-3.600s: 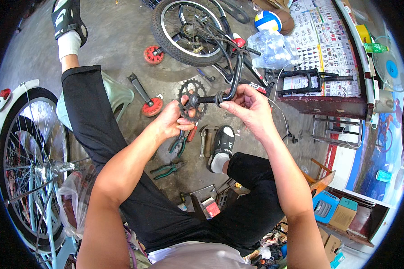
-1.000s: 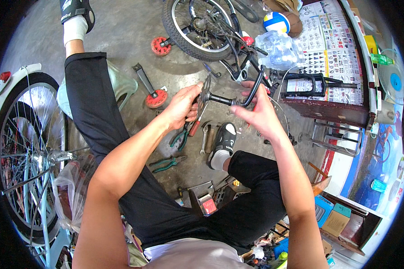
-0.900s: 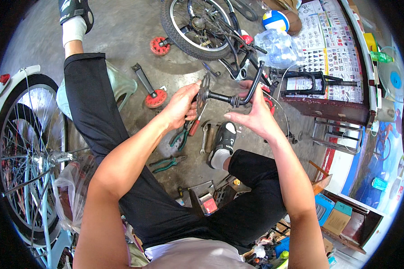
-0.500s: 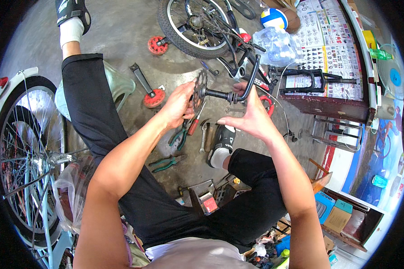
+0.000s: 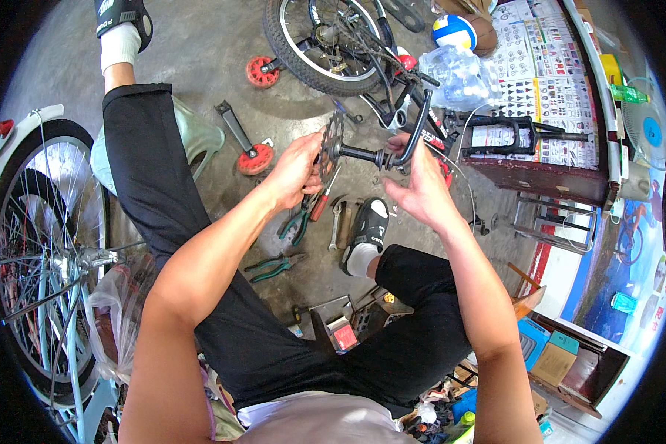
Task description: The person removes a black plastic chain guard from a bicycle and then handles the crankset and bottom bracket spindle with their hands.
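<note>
A bicycle crankset with a black spindle [image 5: 359, 153] is held up in front of me, its dark toothed chainring [image 5: 330, 143] at the left end. My left hand [image 5: 297, 172] is closed around the chainring's near side. At the other end, a bent black crank arm [image 5: 422, 118] rises past my right hand [image 5: 424, 185]. The right fingers reach behind that arm, beside the ringed bearing parts [image 5: 383, 159] on the spindle. My right thumb stands apart from the fingers, below these parts. Whether the right fingertips touch the crank is hidden.
On the floor below lie a wrench [image 5: 336, 226], green-handled pliers [image 5: 275, 267] and a red-handled screwdriver [image 5: 320, 205]. A partly dismantled bicycle [image 5: 322, 44] lies ahead. A black fork [image 5: 499, 137] rests on the paper-covered bench at right. Another bicycle's wheel [image 5: 41, 259] stands at left.
My right thumb has moved up and inward, closer to the spindle. The left hand keeps its hold on the chainring; the crankset has hardly moved.
</note>
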A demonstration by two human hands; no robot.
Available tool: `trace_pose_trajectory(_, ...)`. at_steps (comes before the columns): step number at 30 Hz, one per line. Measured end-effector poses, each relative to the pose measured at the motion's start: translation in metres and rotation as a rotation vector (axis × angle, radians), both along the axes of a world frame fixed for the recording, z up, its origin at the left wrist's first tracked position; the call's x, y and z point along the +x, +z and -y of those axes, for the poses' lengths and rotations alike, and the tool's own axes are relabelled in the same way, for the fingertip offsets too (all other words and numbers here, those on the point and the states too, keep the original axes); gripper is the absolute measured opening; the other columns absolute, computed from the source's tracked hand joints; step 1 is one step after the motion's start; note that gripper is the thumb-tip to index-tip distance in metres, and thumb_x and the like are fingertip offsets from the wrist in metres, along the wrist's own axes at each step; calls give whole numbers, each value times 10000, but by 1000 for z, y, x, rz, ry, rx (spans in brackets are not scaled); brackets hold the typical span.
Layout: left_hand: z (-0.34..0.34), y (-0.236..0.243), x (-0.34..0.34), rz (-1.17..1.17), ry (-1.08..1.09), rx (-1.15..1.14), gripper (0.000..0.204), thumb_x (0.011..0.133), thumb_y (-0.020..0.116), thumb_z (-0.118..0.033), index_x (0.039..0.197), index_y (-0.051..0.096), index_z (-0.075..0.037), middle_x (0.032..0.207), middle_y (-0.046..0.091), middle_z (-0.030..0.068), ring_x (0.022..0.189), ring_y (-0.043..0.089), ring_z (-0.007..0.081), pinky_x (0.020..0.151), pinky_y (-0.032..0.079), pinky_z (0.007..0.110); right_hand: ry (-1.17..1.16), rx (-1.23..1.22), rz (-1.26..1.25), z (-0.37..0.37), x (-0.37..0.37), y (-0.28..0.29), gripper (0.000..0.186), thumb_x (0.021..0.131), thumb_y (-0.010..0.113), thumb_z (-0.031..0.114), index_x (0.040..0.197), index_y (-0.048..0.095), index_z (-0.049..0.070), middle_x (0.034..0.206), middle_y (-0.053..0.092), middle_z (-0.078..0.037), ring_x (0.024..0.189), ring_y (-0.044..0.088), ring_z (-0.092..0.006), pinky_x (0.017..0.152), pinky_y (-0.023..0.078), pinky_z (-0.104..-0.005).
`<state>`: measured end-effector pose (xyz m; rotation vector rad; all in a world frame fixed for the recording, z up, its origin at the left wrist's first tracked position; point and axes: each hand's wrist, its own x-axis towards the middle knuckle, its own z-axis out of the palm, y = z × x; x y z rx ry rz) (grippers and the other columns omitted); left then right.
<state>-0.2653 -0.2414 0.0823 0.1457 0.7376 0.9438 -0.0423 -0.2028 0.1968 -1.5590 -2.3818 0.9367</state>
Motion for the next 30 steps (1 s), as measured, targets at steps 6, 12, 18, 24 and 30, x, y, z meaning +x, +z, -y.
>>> trace_pose_trajectory(6, 1, 2, 3, 33, 15, 26, 340, 1035, 546, -466, 866, 524, -172, 619, 439, -53, 437, 240, 54, 410, 162, 246, 13, 48, 88, 0, 2, 2, 704, 766, 835, 271, 1325, 478, 33, 1218, 639, -179, 1196, 613, -332, 1038, 459, -440)
trace_pose_trajectory(12, 1, 1, -2, 3, -41, 37, 310, 1047, 521, -452, 903, 524, -177, 633, 441, -60, 436, 246, 46, 403, 184, 235, -80, -196, -96, -5, 3, 14, 677, 800, 840, 264, 1334, 498, 27, 1182, 633, -140, 1070, 631, -224, 967, 487, -379)
trace_pose_trajectory(18, 0, 0, 1, 23, -20, 57, 288, 1049, 512, -430, 908, 528, -180, 652, 450, -62, 438, 247, 41, 400, 189, 229, -339, -403, -198, -6, 0, 18, 322, 907, 769, 271, 1080, 665, 20, 822, 675, -5, 717, 616, -77, 672, 501, -246)
trace_pose_trajectory(24, 2, 0, -1, 13, 5, 81, 264, 1055, 502, -387, 926, 528, -159, 643, 440, -54, 440, 252, 45, 390, 210, 236, -296, -336, -176, -3, -3, 18, 310, 870, 757, 171, 1101, 650, -7, 852, 701, -31, 745, 640, -81, 685, 510, -255)
trace_pose_trajectory(30, -2, -2, -7, -100, -35, 420, 290, 1057, 524, -388, 1073, 564, -100, 860, 551, -5, 743, 530, 101, 665, 456, 264, -225, -165, -145, -8, 5, 23, 393, 832, 757, 116, 1185, 625, 3, 840, 728, -62, 765, 695, -117, 728, 533, -289)
